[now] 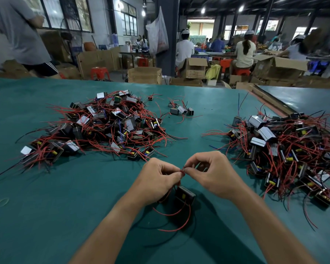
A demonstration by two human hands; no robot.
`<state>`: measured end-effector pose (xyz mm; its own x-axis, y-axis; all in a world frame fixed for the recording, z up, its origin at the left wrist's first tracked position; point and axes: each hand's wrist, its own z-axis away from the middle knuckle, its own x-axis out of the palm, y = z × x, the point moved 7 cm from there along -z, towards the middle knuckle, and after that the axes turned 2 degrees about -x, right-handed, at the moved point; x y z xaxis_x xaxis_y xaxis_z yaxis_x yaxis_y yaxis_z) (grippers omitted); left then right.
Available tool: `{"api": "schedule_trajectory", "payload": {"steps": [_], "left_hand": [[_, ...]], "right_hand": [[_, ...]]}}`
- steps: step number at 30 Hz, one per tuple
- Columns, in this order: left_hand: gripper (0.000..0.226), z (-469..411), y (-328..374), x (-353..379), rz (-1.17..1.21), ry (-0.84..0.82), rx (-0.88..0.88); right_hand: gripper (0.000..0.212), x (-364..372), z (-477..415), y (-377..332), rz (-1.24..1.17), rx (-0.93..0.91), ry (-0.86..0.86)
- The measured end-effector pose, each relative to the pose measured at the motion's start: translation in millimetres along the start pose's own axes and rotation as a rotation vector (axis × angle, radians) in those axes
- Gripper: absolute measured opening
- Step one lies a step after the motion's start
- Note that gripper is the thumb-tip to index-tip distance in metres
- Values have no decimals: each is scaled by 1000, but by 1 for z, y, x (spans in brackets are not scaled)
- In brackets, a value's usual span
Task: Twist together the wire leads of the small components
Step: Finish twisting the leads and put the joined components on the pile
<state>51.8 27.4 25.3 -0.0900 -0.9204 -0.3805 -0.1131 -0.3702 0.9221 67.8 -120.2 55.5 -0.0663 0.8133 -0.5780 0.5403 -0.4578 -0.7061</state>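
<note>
On the left side of the green tabletop (46, 206) lies a left pile (103, 126) of small dark boxes with tangled red and black wires. Nearer the near edge, at the middle, the left hand (158, 178) has its fingers curled, and its grip pinches the red leads (182, 171) between thumb and fingertip. The pinch point sits right where the two hands meet, so neither hand is nearer: both grips touch the same short stretch of wire.

Just below it, toward the near edge, is the component (185, 195), a dark box with a yellow spot. Its leads run up from it to the pinch, so their long axis points roughly from the near edge away from the person. Whether the box rests on the tabletop or hangs, I cannot tell. Other loose wires curl from it toward the near edge.

The right hand (213, 172) pinches the same leads from the opposite side, ready, I judge, to roll them. Farther right lies the right pile (286, 149).
</note>
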Motion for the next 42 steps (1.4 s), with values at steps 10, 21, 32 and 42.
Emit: {"api": "schedule_trajectory", "payload": {"steps": [10,21,32,42], "left_hand": [[31,1,3,4,-67,-30,-1],[23,2,4,2,-98,3,84],[33,3,4,7,-136,-35,123],[19,5,6,7,-122,-37,161]], "right_hand": [[17,0,1,2,5,5,-14],[16,-1,1,4,-5,18,8],[16,-3,2,-3,21,37,-61],[19,5,5,1,-155,212,-156]]}}
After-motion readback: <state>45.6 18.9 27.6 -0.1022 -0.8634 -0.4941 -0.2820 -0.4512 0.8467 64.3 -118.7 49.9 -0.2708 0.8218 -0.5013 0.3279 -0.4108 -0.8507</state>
